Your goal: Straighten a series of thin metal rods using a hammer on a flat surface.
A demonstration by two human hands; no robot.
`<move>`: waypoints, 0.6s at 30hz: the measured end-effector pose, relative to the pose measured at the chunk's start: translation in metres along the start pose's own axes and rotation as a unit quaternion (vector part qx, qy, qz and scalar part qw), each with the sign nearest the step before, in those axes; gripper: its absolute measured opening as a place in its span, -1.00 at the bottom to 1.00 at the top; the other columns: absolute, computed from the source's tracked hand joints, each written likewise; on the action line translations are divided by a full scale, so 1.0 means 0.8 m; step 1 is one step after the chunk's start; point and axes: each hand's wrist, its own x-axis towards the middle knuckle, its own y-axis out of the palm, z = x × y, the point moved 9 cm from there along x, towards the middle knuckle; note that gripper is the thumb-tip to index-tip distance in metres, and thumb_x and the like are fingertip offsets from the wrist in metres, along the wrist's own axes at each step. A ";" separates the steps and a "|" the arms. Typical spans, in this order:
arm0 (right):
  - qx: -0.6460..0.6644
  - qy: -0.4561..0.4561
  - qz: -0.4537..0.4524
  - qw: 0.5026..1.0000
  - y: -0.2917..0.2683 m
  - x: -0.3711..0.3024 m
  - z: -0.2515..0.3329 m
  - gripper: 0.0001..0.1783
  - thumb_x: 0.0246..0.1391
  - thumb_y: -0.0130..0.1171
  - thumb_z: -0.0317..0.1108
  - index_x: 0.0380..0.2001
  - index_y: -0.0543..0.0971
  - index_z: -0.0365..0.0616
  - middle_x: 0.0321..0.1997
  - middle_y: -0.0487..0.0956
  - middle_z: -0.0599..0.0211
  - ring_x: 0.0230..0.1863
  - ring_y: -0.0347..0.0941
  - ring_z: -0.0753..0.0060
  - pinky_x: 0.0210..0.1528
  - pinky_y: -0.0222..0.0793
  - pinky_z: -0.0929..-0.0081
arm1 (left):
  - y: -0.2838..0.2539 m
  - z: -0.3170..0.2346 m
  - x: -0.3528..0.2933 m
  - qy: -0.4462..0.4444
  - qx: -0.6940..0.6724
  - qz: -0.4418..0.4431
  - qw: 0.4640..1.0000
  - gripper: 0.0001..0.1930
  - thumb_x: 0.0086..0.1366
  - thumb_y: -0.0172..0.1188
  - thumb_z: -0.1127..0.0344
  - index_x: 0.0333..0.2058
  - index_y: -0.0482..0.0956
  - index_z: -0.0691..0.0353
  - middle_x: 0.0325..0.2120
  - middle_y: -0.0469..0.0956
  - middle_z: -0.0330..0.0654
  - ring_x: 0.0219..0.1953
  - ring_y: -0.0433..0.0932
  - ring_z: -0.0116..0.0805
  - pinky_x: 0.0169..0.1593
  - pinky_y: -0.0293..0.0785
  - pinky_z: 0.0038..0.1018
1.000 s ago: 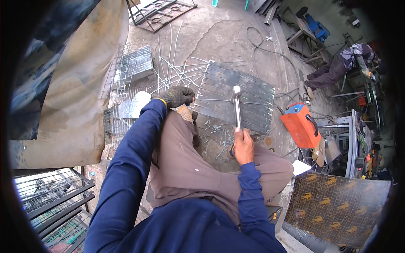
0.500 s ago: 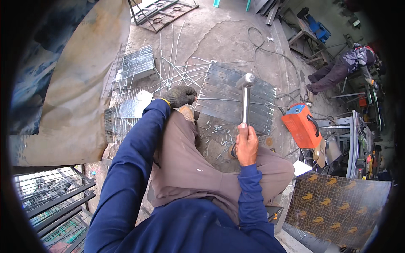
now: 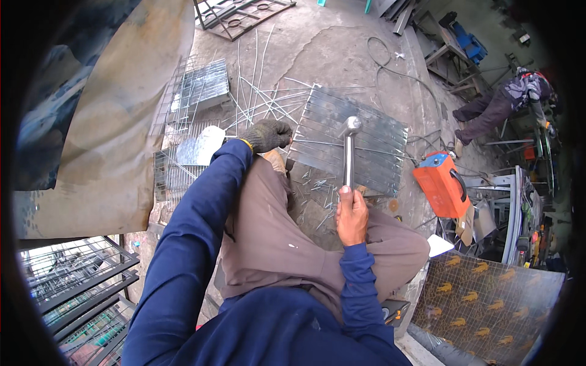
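My right hand (image 3: pixel 352 218), bare, is wrapped round the handle of a metal hammer (image 3: pixel 348 160), its head above a dark slatted metal panel (image 3: pixel 372 125). A thin metal rod (image 3: pixel 323 143) lies across the slats. At the panel's left edge is my left hand (image 3: pixel 268 135) in a grey knitted glove, its fingers curled closed at the rod's near-left end. The glove partly hides that grip. Short cut rod pieces (image 3: pixel 326 198) are scattered on the ground between my legs and the panel.
Long loose rods (image 3: pixel 262 100) and a shiny metal block (image 3: pixel 207 85) lie left of the panel. On the right stands an orange machine (image 3: pixel 441 184) with cables (image 3: pixel 421 85) near it. Another person (image 3: pixel 503 100) bends at the far right. A tan sheet (image 3: pixel 116 122) hangs at left.
The hammer and my right hand have moved slightly nearer to me and left over the panel. My left hand stays at the panel's edge. The whole view has shifted a little.
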 end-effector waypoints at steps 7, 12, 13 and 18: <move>-0.031 -0.016 0.014 0.999 0.006 0.000 -0.001 -0.56 0.34 0.03 0.09 -0.33 0.45 -0.10 -0.66 0.32 0.56 -0.70 0.19 0.76 -0.67 0.11 0.67 | 0.000 -0.004 0.005 0.006 0.005 0.003 1.000 -0.72 0.26 0.21 0.08 -0.24 0.64 0.16 -0.38 0.66 -0.15 -0.28 0.63 -0.26 -0.13 0.49 -0.33; -0.018 -0.021 0.024 0.999 0.015 -0.005 0.023 -0.55 0.35 0.01 0.07 -0.39 0.43 -0.10 -0.67 0.32 0.56 -0.69 0.18 0.76 -0.66 0.10 0.65 | 0.003 0.001 0.002 -0.020 0.029 0.004 0.999 -0.71 0.28 0.20 0.07 -0.24 0.64 0.16 -0.37 0.66 -0.14 -0.27 0.63 -0.24 -0.13 0.49 -0.32; -0.019 -0.042 0.002 0.999 0.010 -0.006 0.034 -0.55 0.36 0.00 0.08 -0.40 0.42 -0.10 -0.67 0.32 0.56 -0.70 0.18 0.76 -0.66 0.09 0.65 | 0.001 -0.003 0.004 -0.010 0.032 0.004 0.999 -0.71 0.28 0.20 0.06 -0.24 0.63 0.17 -0.37 0.66 -0.14 -0.27 0.63 -0.23 -0.13 0.49 -0.32; -0.158 -0.081 0.004 0.984 0.006 0.009 -0.001 -0.53 0.35 0.01 0.08 -0.41 0.43 -0.11 -0.67 0.31 0.55 -0.64 0.21 0.72 -0.60 0.15 0.60 | -0.001 -0.022 0.007 0.005 0.042 0.005 0.999 -0.71 0.28 0.21 0.06 -0.27 0.62 0.19 -0.37 0.66 -0.12 -0.27 0.63 -0.23 -0.12 0.49 -0.32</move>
